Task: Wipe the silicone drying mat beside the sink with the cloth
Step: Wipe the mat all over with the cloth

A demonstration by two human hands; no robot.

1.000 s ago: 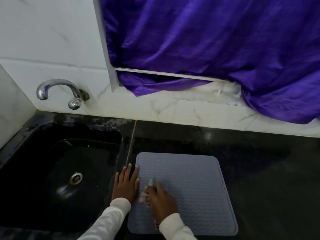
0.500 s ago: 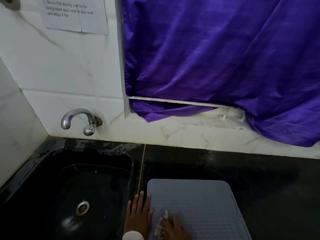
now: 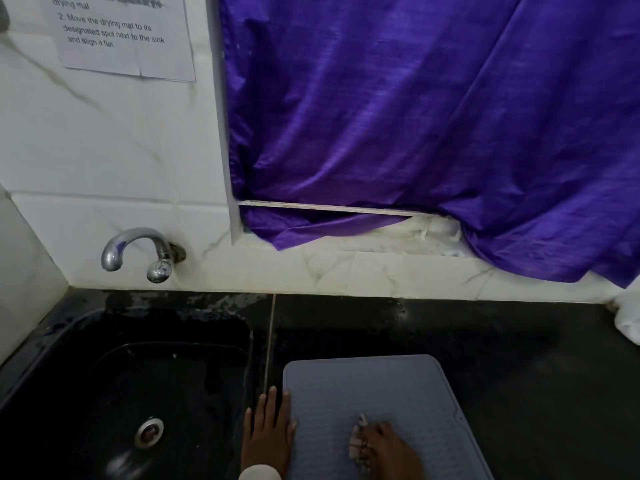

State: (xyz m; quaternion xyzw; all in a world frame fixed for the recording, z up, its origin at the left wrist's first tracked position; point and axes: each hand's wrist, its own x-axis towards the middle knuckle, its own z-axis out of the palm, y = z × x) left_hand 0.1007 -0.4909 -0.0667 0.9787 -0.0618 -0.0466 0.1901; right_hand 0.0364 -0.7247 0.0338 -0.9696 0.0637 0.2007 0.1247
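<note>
The grey silicone drying mat (image 3: 381,393) lies flat on the black counter just right of the sink (image 3: 114,393). My left hand (image 3: 268,436) rests flat, fingers spread, on the mat's left edge and the counter strip beside the sink. My right hand (image 3: 391,452) presses a small pale striped cloth (image 3: 358,445) onto the middle of the mat near the bottom of the view. Only part of the cloth shows at my fingers. The mat's near end is cut off by the frame.
A chrome tap (image 3: 138,252) juts from the white tiled wall over the sink. A purple curtain (image 3: 433,133) hangs over the window ledge. A paper notice (image 3: 121,36) is stuck on the wall. A white crumpled object (image 3: 628,323) sits at the counter's far right.
The view has tilted upward, so hands and mat sit lower in frame. My right hand with the cloth has slid rightward across the mat. My left hand stays on the mat's left edge.
</note>
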